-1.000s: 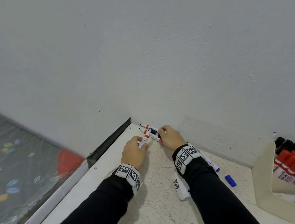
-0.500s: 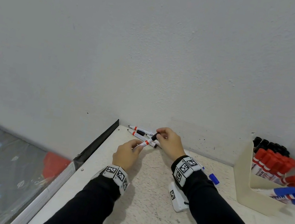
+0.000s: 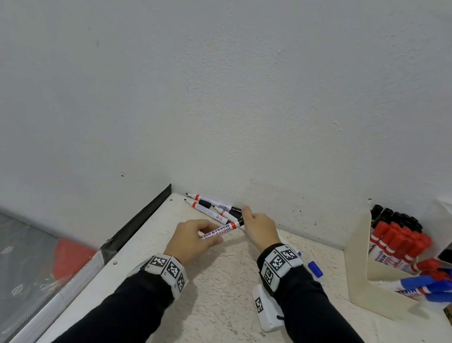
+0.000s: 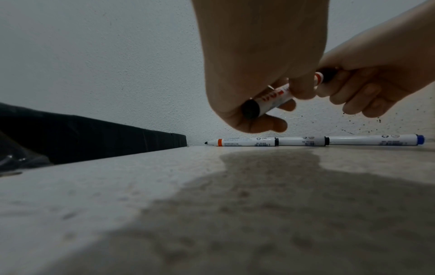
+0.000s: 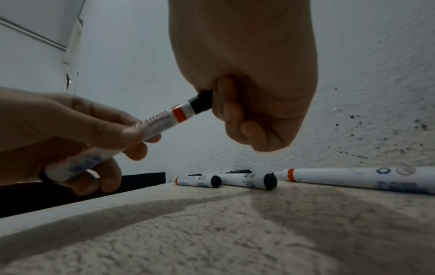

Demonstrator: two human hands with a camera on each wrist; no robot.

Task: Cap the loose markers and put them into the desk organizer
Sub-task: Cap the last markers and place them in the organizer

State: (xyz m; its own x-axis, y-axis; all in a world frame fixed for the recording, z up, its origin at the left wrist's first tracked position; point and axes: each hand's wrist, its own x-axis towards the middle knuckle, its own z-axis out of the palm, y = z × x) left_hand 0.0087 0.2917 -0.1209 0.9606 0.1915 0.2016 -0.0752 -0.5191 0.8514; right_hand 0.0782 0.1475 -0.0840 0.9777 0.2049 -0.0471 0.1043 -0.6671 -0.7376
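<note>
Left hand [image 3: 191, 241]: grips marker [image 3: 218, 231] barrel | right hand [image 3: 258, 228]: fingers curled on black cap [image 5: 202, 102], apparently seated on tip | both above surface [image 3: 222, 322]

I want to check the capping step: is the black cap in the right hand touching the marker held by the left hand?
Touching. In the right wrist view the black cap sits on the end of the marker, no gap showing.

Office-like desk corner: marker-filled organizer [image 3: 366, 274], white wall [image 3: 234, 82]

Held marker [image 3: 219, 230] barrel: "WHITE…", "MARKER" in red.
</note>
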